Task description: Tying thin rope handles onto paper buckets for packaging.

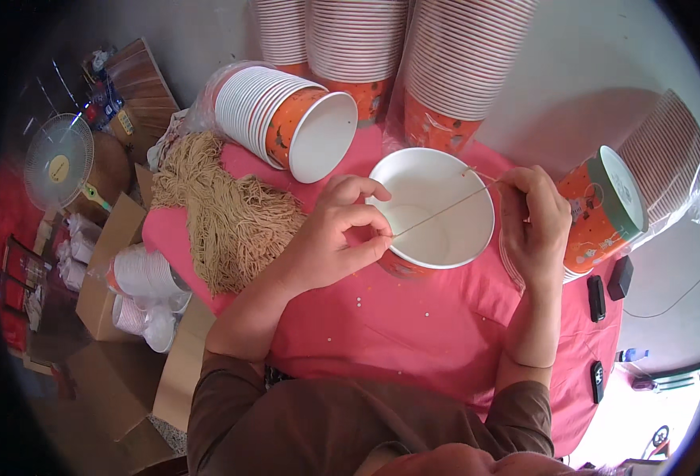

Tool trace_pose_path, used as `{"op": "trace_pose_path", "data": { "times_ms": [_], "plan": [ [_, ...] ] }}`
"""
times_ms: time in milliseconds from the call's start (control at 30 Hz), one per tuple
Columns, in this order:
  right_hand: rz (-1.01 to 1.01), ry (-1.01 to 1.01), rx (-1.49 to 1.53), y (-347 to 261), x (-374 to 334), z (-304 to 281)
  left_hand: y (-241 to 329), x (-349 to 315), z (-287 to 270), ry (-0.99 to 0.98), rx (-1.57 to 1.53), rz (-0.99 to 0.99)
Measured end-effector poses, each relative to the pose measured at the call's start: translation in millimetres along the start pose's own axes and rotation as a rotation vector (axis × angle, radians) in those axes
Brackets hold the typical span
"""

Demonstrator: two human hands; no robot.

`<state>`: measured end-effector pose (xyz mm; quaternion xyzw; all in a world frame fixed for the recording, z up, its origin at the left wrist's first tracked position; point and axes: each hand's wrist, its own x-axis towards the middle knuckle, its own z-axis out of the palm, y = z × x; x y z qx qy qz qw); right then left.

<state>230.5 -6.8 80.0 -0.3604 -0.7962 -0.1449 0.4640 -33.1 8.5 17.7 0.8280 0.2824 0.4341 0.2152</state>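
Note:
A thin tan string (443,210) is stretched taut and slanting above the open mouth of a white-lined orange paper bucket (477,238). My left hand (326,242) pinches its lower end between thumb and forefinger, by the bucket's left rim. On the other side, my right hand (537,222) has its fingers closed on the upper end, near the right rim; the exact fingertip grip is partly hidden. A short reddish bit of cord shows at the bucket's far right rim. Left of my left hand lies a thick bundle of loose tan strings (239,218).
A nested stack of buckets (243,111) lies on its side at the back left. Tall wrapped bucket stacks (453,71) stand behind. More buckets (596,210) lean at right, near small black objects (597,298). A pink cloth (390,329) bears small white specks. Cardboard boxes (112,278) stand left.

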Motion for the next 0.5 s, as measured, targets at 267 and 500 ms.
{"op": "trace_pose_path", "data": {
  "times_ms": [267, 500],
  "plan": [
    [0.027, -0.022, -0.01, 2, -2, 5, -1, 1, -6, -0.104, -0.007, 0.026],
    [0.031, -0.024, 0.032, 2, -2, 5, -7, 2, -6, -0.096, -0.042, 0.03]
  ]
}}
